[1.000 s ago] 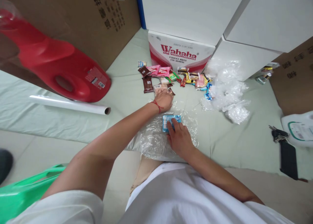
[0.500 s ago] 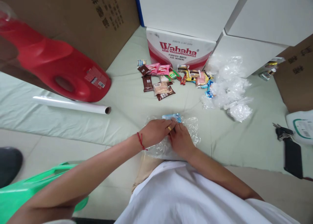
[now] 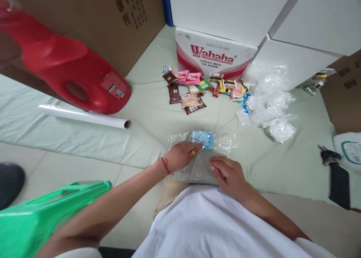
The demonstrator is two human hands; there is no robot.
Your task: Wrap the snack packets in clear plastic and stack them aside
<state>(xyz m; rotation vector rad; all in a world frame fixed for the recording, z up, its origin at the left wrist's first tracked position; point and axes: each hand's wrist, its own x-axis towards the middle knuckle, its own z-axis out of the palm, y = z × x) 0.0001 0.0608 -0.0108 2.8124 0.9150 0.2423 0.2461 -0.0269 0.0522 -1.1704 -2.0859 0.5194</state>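
Note:
A clear plastic bag (image 3: 186, 172) lies flat at the table's front edge, with a small blue printed packet (image 3: 205, 137) on or inside its upper part; I cannot tell which. My left hand (image 3: 183, 155), with a gold ring and a red cord bracelet, rests on the bag from the left. Its outstretched fingers touch the packet's lower edge. Over the right side of the bag is my right hand (image 3: 231, 172), its fingers loosely bent and the thumb a little apart. Nothing shows between them.
Wrapped snacks (image 3: 187, 89) lie in front of a Wahaba-style water carton (image 3: 216, 53), beside crumpled clear bags (image 3: 267, 104). A red jug (image 3: 76, 70) and a white roll (image 3: 84, 116) stand left. Keys (image 3: 329, 155) are at right, a green stool (image 3: 50, 209) below left.
My hands were together over the packet and have come apart. The right hand has moved right and toward me, the left slightly down. More of the blue packet shows now.

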